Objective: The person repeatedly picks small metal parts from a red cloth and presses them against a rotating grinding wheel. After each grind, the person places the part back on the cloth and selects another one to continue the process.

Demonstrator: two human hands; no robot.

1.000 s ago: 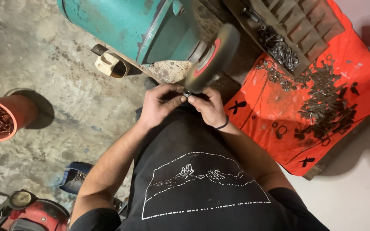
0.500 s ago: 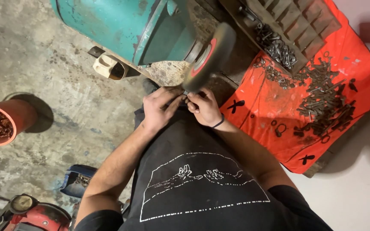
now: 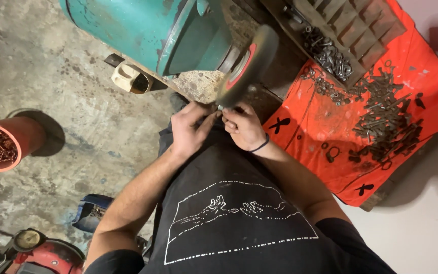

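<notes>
Right at the bottom edge of the round grey grinding wheel with a red middle (image 3: 247, 66), both hands met. The left hand (image 3: 191, 129) and the right hand (image 3: 243, 127) had their fingers curled shut and pinched together on a small metal piece (image 3: 220, 107). That piece was tiny and mostly hidden, so its shape could not be told. It sat between the fingertips and looked to be touching the wheel.

Just above the hands stood the big teal metal machine (image 3: 148, 30) that held the wheel. Off to the right of the right hand lay a bright orange cloth (image 3: 330, 127) with a pile of dark rusty bolts and rings (image 3: 386, 116) on it. Far to the left of the left hand stood a red round tub (image 3: 13, 139) full of small rusty bits.

To do this well, I think the piece should be held tight and pushed softly. Fingertips should stay back from the wheel, and the hands should keep steady.
</notes>
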